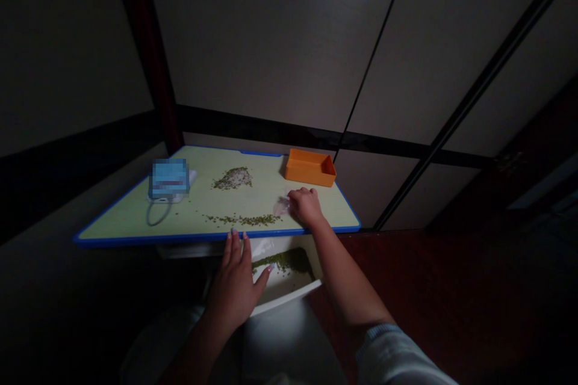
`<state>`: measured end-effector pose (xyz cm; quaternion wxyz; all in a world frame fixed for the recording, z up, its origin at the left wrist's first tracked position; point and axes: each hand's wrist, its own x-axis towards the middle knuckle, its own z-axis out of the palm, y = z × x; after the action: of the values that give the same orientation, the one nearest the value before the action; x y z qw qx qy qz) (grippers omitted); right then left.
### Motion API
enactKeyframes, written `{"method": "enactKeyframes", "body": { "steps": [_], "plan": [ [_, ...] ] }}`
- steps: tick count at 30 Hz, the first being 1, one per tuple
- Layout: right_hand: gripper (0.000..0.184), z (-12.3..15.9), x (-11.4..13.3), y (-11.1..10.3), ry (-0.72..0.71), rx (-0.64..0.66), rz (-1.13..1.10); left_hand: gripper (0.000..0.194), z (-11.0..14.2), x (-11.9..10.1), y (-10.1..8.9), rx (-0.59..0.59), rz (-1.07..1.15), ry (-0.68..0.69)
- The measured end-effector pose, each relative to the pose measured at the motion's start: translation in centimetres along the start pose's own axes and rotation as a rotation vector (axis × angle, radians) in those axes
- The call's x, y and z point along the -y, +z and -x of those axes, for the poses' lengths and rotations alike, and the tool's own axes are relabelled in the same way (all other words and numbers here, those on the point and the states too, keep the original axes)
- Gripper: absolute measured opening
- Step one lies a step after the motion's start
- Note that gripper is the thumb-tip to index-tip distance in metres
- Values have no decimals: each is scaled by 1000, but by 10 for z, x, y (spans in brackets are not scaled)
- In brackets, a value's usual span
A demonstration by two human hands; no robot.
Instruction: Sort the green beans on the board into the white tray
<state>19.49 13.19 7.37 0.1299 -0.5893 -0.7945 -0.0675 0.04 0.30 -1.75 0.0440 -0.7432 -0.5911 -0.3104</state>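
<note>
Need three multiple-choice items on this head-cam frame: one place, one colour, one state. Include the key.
1. Where on the blue-edged board does the orange tray sit?
A) Far right corner
B) Near left corner
C) Middle of the near edge

2. What colour are the beans strewn along the near edge?
A) Red
B) Green
C) White

3. How is the left hand posed?
A) Fist
B) Open, fingers spread
C) Out of view

1 A: it lies at the far right, beyond the beans.
2 B: they show green.
3 B: its spread fingertips reach the blue edge, beside a white tray.
</note>
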Motion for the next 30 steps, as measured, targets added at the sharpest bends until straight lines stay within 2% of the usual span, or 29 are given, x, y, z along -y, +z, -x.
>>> {"method": "enactKeyframes", "body": {
  "steps": [9, 16, 23, 30],
  "plan": [
    [26, 7, -8, 7, 20, -11, -41, 82, 0, 2, 1, 3, -30, 15],
    [26, 13, -8, 4, -7, -19, -90, 82, 0, 2, 0, 10, -57, 24],
    [26, 18, -12, 2, 57, -27, -105, 83, 0, 2, 0, 18, -59, 26],
    [27, 18, -8, 5, 16, -24, -61, 82, -1, 0, -2, 18, -41, 16]
  ]
}}
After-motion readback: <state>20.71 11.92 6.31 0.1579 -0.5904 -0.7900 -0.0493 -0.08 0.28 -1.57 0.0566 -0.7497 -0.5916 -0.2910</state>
